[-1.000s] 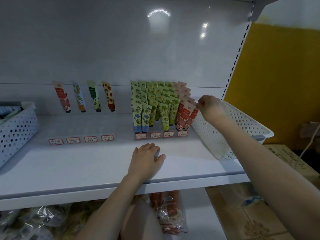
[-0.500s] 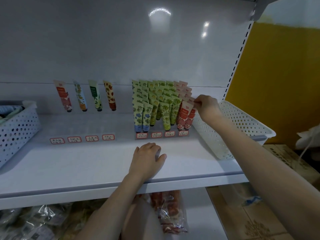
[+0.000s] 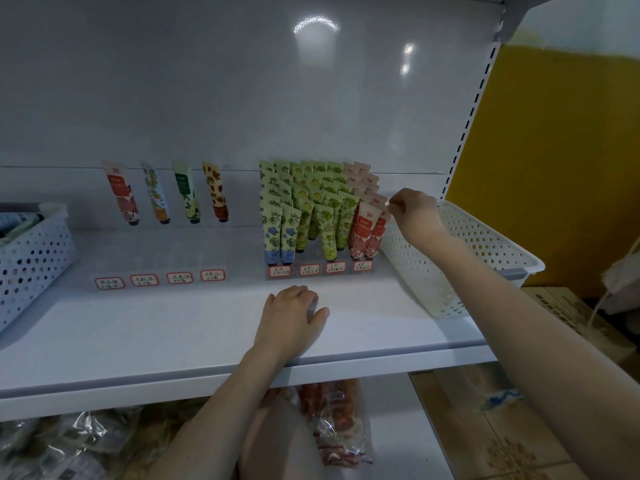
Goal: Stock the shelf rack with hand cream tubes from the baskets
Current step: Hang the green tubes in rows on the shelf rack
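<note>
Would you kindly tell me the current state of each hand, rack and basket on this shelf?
Right hand: pinches the top of a pink tube.
Left hand: rests on the shelf, holding nothing.
Right rack: packed with tubes.
Left rack: one tube per row.
White basket: no tubes visible inside.
Left basket: holds items, unclear which.
</note>
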